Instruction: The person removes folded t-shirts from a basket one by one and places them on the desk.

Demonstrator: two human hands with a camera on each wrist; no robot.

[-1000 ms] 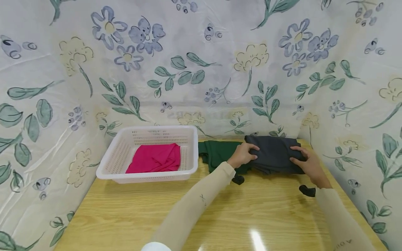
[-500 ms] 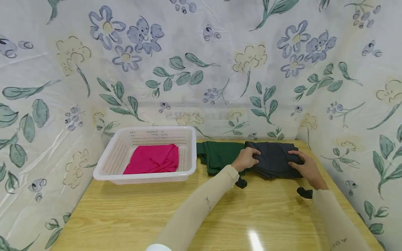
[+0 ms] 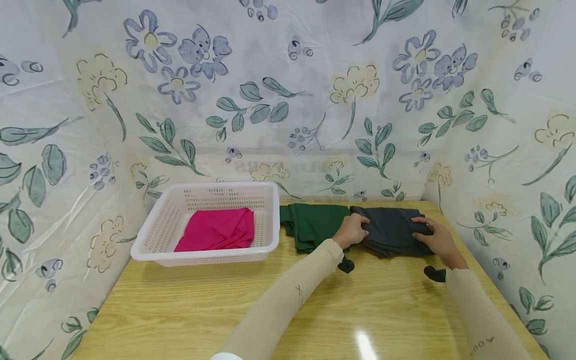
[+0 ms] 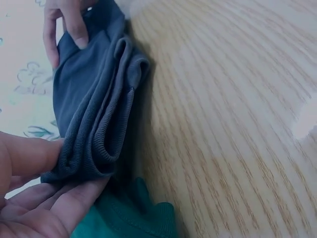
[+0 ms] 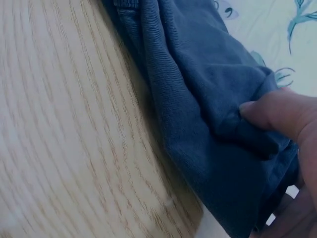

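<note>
A folded dark grey garment (image 3: 392,232) lies at the back right of the wooden table. My left hand (image 3: 351,230) pinches its left end, thumb above and fingers beneath the layered ribbed folds, as the left wrist view shows. At the opposite end my right hand (image 3: 440,242) grips the cloth, its thumb (image 5: 267,111) pressing into the top and the fingers under the edge. Against the left side of the grey garment is a folded dark green garment (image 3: 317,225), partly hidden by my left hand.
Left of the green cloth stands a white perforated plastic basket (image 3: 150,254) with folded bright pink cloth (image 3: 220,230) inside. Floral fabric (image 3: 288,100) hangs behind and on both sides of the wooden table (image 3: 189,305). Small black pieces show below both wrists.
The grey garment has come down onto the table beside the green one, uncovering more of the green cloth. Both hands still hold its ends; the view has shifted slightly.
</note>
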